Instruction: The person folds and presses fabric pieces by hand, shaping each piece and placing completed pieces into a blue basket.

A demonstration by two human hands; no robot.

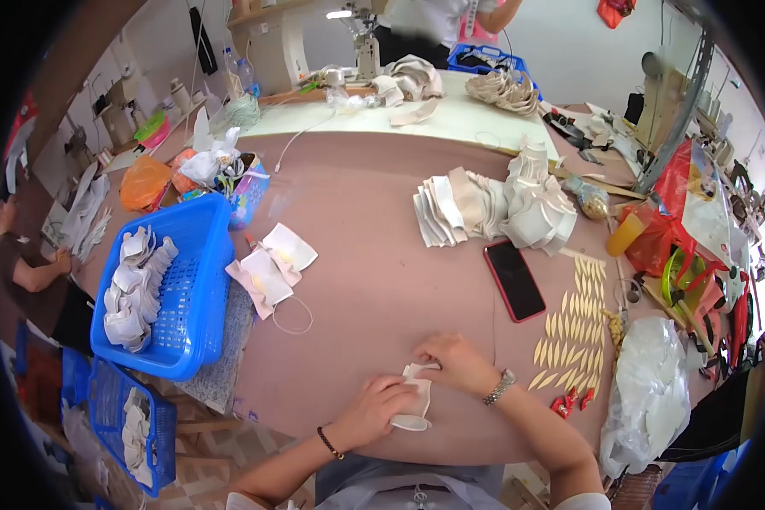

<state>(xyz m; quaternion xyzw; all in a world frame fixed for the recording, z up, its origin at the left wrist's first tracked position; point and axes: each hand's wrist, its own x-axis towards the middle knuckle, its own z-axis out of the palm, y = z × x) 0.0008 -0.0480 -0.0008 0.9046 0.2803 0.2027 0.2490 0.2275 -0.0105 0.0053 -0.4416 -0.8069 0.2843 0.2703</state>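
A cream piece of soft sheet material [416, 406], leather-like with a curled edge, lies on the table close to my body. My left hand [379, 411] has its fingers over the left side of this piece and grips it there. With bent fingers, my right hand [456, 364] pinches its upper end. The fingertips partly cover the folded top, so the fine detail there cannot be made out. Several rows of pale yellow leaf-shaped pieces [571, 327] lie to the right of my right hand.
A red-edged phone [515, 281] and stacked cream pieces [463, 204] lie ahead. More loose pieces [272, 265] are at left, beside a blue basket [202, 280]. A plastic bag [646, 399] stands at right. One person [433, 21] stands beyond the table; another [38, 272] is far left.
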